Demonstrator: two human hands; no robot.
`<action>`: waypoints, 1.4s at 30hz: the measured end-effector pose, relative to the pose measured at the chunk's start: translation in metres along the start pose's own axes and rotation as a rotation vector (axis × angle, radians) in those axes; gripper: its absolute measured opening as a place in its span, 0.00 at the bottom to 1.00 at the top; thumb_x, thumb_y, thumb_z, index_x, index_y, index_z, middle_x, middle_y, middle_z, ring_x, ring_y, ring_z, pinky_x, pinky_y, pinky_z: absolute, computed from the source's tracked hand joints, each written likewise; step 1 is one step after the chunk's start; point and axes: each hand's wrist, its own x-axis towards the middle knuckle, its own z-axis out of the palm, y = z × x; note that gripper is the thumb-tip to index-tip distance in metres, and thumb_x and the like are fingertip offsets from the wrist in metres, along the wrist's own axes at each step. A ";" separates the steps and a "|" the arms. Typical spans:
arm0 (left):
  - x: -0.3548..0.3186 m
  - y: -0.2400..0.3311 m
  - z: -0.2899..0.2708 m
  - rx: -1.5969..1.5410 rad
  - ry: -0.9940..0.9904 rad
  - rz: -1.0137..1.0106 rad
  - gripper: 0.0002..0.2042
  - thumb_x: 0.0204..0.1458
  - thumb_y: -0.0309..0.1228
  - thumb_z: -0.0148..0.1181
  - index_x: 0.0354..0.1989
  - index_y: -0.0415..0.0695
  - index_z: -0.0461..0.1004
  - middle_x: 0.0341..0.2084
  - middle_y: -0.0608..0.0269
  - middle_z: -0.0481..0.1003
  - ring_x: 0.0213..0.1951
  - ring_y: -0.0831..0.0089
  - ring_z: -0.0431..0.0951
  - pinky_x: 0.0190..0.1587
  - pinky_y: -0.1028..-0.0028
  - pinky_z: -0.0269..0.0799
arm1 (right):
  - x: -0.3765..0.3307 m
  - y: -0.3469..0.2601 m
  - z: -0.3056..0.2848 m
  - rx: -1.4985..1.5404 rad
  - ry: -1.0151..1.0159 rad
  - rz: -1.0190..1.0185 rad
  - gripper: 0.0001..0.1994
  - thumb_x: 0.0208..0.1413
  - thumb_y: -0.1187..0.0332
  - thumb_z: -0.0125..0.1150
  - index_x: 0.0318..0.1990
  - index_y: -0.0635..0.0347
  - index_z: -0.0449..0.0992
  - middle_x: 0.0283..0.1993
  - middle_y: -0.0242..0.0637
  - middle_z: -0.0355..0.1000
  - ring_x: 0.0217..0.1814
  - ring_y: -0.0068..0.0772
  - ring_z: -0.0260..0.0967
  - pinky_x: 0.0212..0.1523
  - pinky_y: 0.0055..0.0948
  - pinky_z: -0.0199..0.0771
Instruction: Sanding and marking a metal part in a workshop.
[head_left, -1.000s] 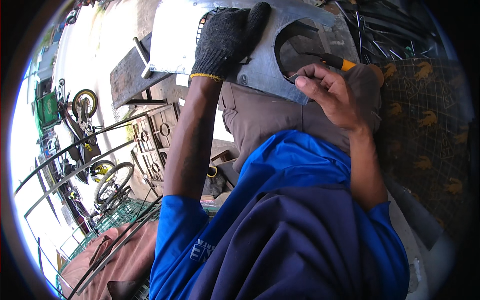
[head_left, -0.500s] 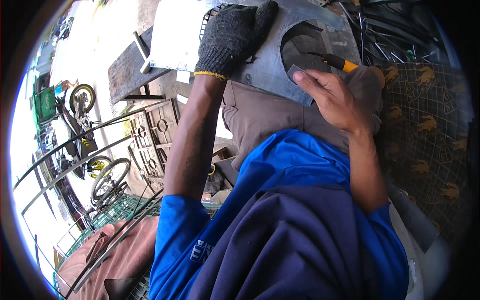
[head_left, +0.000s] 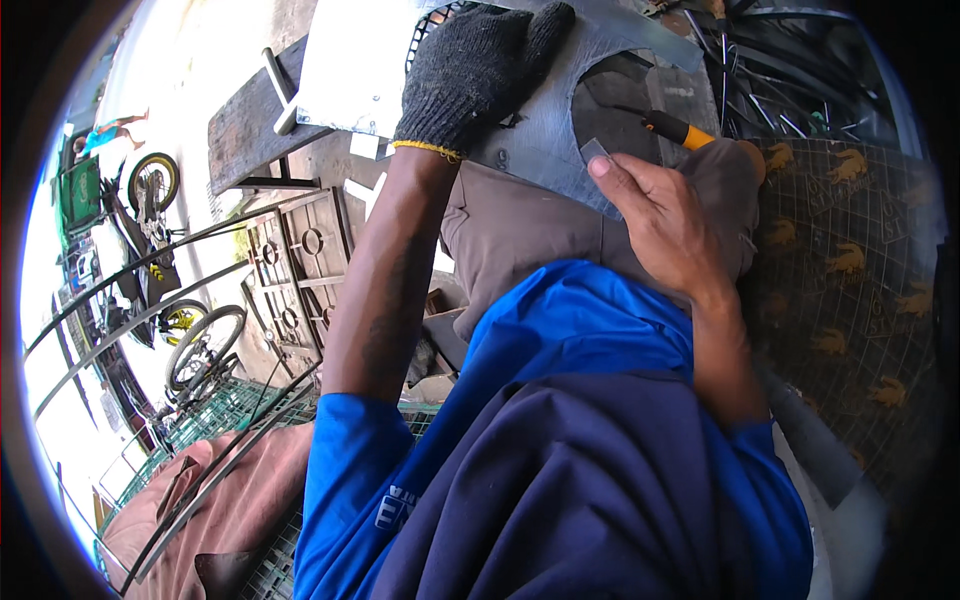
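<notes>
Right hand: pinching grey chip by cutout edge of metal sheet, nearest
Left hand: gloved, farther left, can't tell grip tbh

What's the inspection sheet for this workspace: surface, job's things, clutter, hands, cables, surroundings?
Surface: scuffed grey, partly hidden.
Job's things: metal sheet with curved cutout; small grey piece; yellow-and-black tool handle.
Clutter: dark strips and rods, upper right.
Left hand: gloved, on the metal sheet.
Right hand: bare, pinching the small grey piece by the cutout's edge.
Cables: nothing seen.
Surroundings: dark gold-patterned board; motorcycle, bicycle beyond.
</notes>
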 end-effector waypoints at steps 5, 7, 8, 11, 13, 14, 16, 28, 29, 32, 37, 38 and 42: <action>-0.008 -0.012 0.006 0.130 0.006 0.171 0.19 0.69 0.42 0.47 0.40 0.40 0.81 0.26 0.43 0.79 0.31 0.45 0.80 0.35 0.49 0.73 | 0.011 0.005 0.009 -0.056 -0.029 -0.021 0.23 0.73 0.53 0.49 0.33 0.67 0.72 0.26 0.57 0.68 0.32 0.67 0.68 0.36 0.51 0.67; -0.008 -0.014 0.006 0.090 0.028 0.174 0.17 0.69 0.40 0.48 0.45 0.42 0.80 0.26 0.44 0.80 0.31 0.45 0.81 0.35 0.49 0.73 | 0.002 -0.003 0.003 -0.094 -0.036 -0.002 0.22 0.73 0.54 0.49 0.33 0.67 0.72 0.27 0.58 0.69 0.34 0.67 0.68 0.36 0.52 0.67; -0.006 -0.013 0.007 0.073 0.007 0.106 0.15 0.69 0.39 0.48 0.49 0.44 0.79 0.27 0.45 0.80 0.31 0.45 0.81 0.34 0.49 0.74 | -0.004 -0.007 0.001 -0.131 -0.042 0.025 0.22 0.72 0.54 0.50 0.33 0.66 0.71 0.28 0.58 0.70 0.35 0.68 0.69 0.37 0.53 0.67; -0.009 -0.013 0.009 0.072 -0.013 0.050 0.14 0.69 0.38 0.48 0.52 0.46 0.78 0.28 0.46 0.80 0.31 0.45 0.81 0.34 0.49 0.74 | -0.014 -0.003 0.001 -0.153 0.025 -0.052 0.22 0.73 0.54 0.49 0.34 0.66 0.72 0.29 0.59 0.71 0.36 0.68 0.70 0.38 0.54 0.67; -0.010 -0.010 0.010 0.105 -0.014 0.090 0.15 0.69 0.38 0.48 0.51 0.46 0.78 0.27 0.45 0.80 0.31 0.45 0.81 0.35 0.49 0.74 | -0.005 0.004 0.005 -0.156 -0.025 -0.022 0.21 0.72 0.55 0.50 0.35 0.67 0.73 0.29 0.59 0.71 0.36 0.67 0.71 0.39 0.54 0.68; -0.011 -0.012 0.009 0.122 -0.011 0.106 0.15 0.69 0.39 0.48 0.50 0.45 0.79 0.27 0.45 0.80 0.31 0.45 0.81 0.35 0.49 0.74 | 0.000 0.004 0.007 -0.162 -0.078 0.008 0.20 0.72 0.56 0.51 0.36 0.67 0.74 0.29 0.59 0.72 0.37 0.66 0.71 0.39 0.54 0.68; -0.013 -0.016 0.007 0.158 -0.007 0.139 0.16 0.69 0.39 0.48 0.49 0.45 0.79 0.27 0.45 0.80 0.31 0.45 0.81 0.35 0.48 0.74 | -0.011 0.002 0.004 -0.177 -0.034 -0.070 0.18 0.72 0.58 0.52 0.38 0.67 0.75 0.30 0.58 0.73 0.38 0.65 0.72 0.41 0.54 0.69; -0.005 0.006 -0.007 -0.050 -0.060 -0.092 0.29 0.69 0.48 0.45 0.27 0.38 0.82 0.24 0.40 0.79 0.32 0.41 0.81 0.41 0.46 0.74 | -0.020 0.011 0.030 -0.442 0.269 -0.390 0.18 0.70 0.62 0.54 0.56 0.69 0.77 0.47 0.53 0.81 0.51 0.50 0.79 0.53 0.44 0.72; -0.004 0.004 -0.008 -0.030 -0.051 -0.060 0.28 0.69 0.48 0.45 0.28 0.38 0.82 0.25 0.40 0.79 0.32 0.42 0.81 0.41 0.46 0.75 | -0.018 0.011 0.033 -0.434 0.293 -0.360 0.18 0.70 0.62 0.54 0.56 0.69 0.78 0.49 0.52 0.81 0.52 0.48 0.79 0.54 0.43 0.72; -0.006 0.003 -0.005 -0.030 -0.021 -0.028 0.29 0.69 0.48 0.45 0.27 0.38 0.82 0.25 0.40 0.79 0.32 0.42 0.81 0.41 0.47 0.75 | -0.012 0.001 0.024 -0.422 0.128 -0.228 0.17 0.70 0.63 0.54 0.54 0.69 0.78 0.48 0.50 0.81 0.50 0.48 0.80 0.53 0.43 0.72; -0.005 0.005 -0.011 -0.051 -0.124 -0.066 0.24 0.69 0.46 0.47 0.33 0.39 0.82 0.25 0.41 0.79 0.31 0.42 0.81 0.39 0.46 0.74 | -0.014 0.010 0.029 -0.460 0.277 -0.407 0.17 0.70 0.63 0.53 0.51 0.69 0.79 0.40 0.51 0.81 0.42 0.52 0.79 0.48 0.45 0.72; -0.006 0.001 -0.006 -0.085 -0.046 -0.050 0.28 0.68 0.51 0.46 0.33 0.41 0.84 0.27 0.41 0.80 0.34 0.42 0.81 0.43 0.48 0.75 | -0.010 0.008 0.031 -0.432 0.252 -0.358 0.17 0.70 0.62 0.53 0.51 0.69 0.79 0.39 0.51 0.81 0.40 0.53 0.79 0.48 0.46 0.73; -0.009 -0.007 0.007 -0.045 0.047 -0.015 0.31 0.67 0.57 0.44 0.32 0.43 0.85 0.29 0.43 0.81 0.37 0.44 0.82 0.47 0.49 0.76 | -0.014 0.000 0.024 -0.490 0.084 -0.218 0.15 0.70 0.63 0.53 0.48 0.68 0.79 0.37 0.51 0.80 0.40 0.54 0.78 0.48 0.47 0.73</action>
